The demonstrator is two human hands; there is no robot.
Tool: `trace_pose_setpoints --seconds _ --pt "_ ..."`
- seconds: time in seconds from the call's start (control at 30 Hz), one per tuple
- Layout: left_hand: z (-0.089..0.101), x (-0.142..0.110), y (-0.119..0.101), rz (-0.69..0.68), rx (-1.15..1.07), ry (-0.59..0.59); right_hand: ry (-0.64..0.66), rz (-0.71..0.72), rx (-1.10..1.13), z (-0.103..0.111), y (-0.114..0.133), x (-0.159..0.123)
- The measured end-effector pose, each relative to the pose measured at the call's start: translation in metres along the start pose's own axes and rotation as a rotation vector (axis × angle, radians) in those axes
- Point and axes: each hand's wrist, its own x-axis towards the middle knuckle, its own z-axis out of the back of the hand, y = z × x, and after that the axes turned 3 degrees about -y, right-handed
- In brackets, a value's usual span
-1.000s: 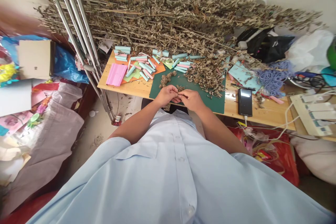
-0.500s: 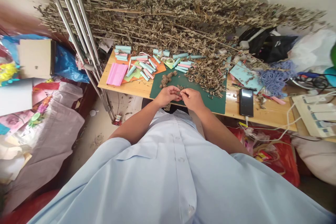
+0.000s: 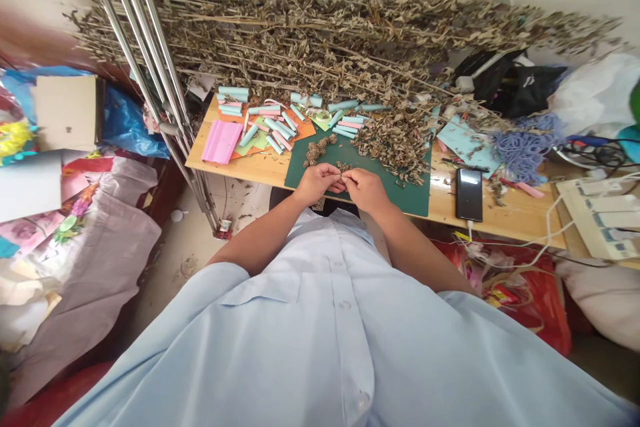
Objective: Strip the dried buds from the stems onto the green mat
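My left hand [image 3: 316, 182] and my right hand [image 3: 365, 188] meet fingertip to fingertip over the near edge of a dark green cutting mat [image 3: 415, 197]. Both pinch a small bit of dried leaf [image 3: 343, 176] between them. Just beyond the fingers lie small brown leaf clumps [image 3: 317, 149] on the mat. A loose heap of dried leaves [image 3: 393, 139] covers the mat's right side. Behind it all lies a big bundle of dried leafy stalks [image 3: 325, 40].
Rolled blue and pink paper tubes [image 3: 273, 121] and a pink sheet [image 3: 221, 141] lie on the wooden table [image 3: 505, 213] at left. A black phone [image 3: 469, 195] rests right of the mat. Metal poles [image 3: 150, 60] lean at left. Bags and cables crowd the right side.
Both hands have stayed together at the mat's near edge; only the fingers have shifted slightly on the leaf bit.
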Motion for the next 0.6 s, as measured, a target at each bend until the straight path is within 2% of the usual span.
trace_pose_setpoints --seconds 0.17,0.4,0.47,0.6 --pt "0.001 0.001 0.0 -0.015 0.028 -0.026 -0.036 -0.012 -0.062 -0.004 -0.001 -0.003" --pt "0.0 0.001 0.0 -0.029 0.055 -0.085 -0.043 -0.074 -0.025 -0.011 0.002 -0.002" --pt "0.0 0.002 0.001 -0.035 0.046 -0.106 -0.065 -0.133 0.043 -0.015 0.004 -0.002" --pt "0.0 0.004 0.002 -0.023 0.041 -0.117 -0.061 -0.368 0.332 -0.022 0.005 -0.003"
